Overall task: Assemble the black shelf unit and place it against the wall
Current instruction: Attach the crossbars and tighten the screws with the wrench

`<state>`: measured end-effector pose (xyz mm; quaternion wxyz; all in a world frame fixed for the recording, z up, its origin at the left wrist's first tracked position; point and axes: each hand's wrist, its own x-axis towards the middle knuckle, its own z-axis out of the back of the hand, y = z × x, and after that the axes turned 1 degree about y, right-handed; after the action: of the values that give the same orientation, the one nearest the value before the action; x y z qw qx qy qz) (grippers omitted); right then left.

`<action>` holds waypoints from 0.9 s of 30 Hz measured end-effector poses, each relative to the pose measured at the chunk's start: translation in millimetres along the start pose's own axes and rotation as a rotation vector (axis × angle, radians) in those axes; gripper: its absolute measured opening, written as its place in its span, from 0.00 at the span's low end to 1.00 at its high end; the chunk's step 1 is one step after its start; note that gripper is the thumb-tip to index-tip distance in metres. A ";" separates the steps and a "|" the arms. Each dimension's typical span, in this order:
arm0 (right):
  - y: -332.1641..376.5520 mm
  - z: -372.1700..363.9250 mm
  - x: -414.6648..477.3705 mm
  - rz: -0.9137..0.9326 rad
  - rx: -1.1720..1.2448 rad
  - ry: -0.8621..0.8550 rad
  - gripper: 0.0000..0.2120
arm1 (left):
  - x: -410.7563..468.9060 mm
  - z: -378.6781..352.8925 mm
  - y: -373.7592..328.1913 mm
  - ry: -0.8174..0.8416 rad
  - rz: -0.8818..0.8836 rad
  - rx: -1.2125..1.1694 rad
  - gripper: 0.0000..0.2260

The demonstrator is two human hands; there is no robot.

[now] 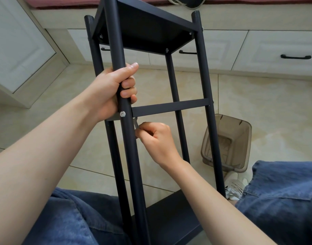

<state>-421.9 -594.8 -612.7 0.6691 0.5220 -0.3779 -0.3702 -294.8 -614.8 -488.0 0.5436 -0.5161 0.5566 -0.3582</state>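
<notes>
The black shelf unit (pixel 144 32) leans between my knees, with four round black posts, a black board at the far end and another near my lap. My left hand (pixel 114 87) grips the nearest post (pixel 132 156) just above a silver bolt (pixel 123 113). A black crossbar (pixel 171 108) runs from that post to the right post. Under the crossbar's left end my right hand (pixel 155 138) pinches a small silver hex key (pixel 136 124); its tip is hidden behind the post.
A clear brown plastic bin (pixel 227 145) lies tipped on the tiled floor at the right, beside a white shoe (pixel 234 188). White drawers with black handles (pixel 296 57) line the far wall, and a white cabinet door (pixel 18 50) stands at the left.
</notes>
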 end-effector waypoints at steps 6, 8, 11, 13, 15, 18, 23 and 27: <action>8.6 3.1 0.6 -0.009 0.033 -0.021 0.11 | -0.3 0.3 -0.3 0.004 -0.001 -0.002 0.13; 10.9 2.2 0.6 -0.013 0.048 -0.027 0.13 | -0.3 0.3 -0.3 0.006 0.000 -0.001 0.13; 14.5 1.0 0.7 -0.006 0.070 -0.026 0.18 | -0.4 0.1 -0.4 0.007 0.001 0.002 0.13; 15.0 -0.3 0.9 0.015 0.077 -0.032 0.15 | -0.4 0.4 -0.5 0.008 0.001 0.001 0.14; 13.2 -1.4 0.2 0.038 0.086 -0.033 0.14 | -0.5 0.5 -0.5 0.012 0.001 0.000 0.14; 8.9 -1.8 -0.9 0.054 0.083 -0.037 0.15 | -0.4 0.7 -0.4 0.010 0.003 -0.004 0.13; 4.1 -2.4 -0.8 0.095 0.009 -0.051 0.13 | -0.2 0.7 -0.6 0.014 0.005 -0.005 0.14; -0.6 -6.6 1.4 0.169 -0.047 -0.097 0.11 | -0.2 0.0 -0.8 0.011 0.005 -0.006 0.14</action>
<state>-415.5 -593.4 -614.2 0.6909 0.4538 -0.4439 -0.3459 -294.6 -614.8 -487.1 0.5400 -0.5145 0.5618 -0.3579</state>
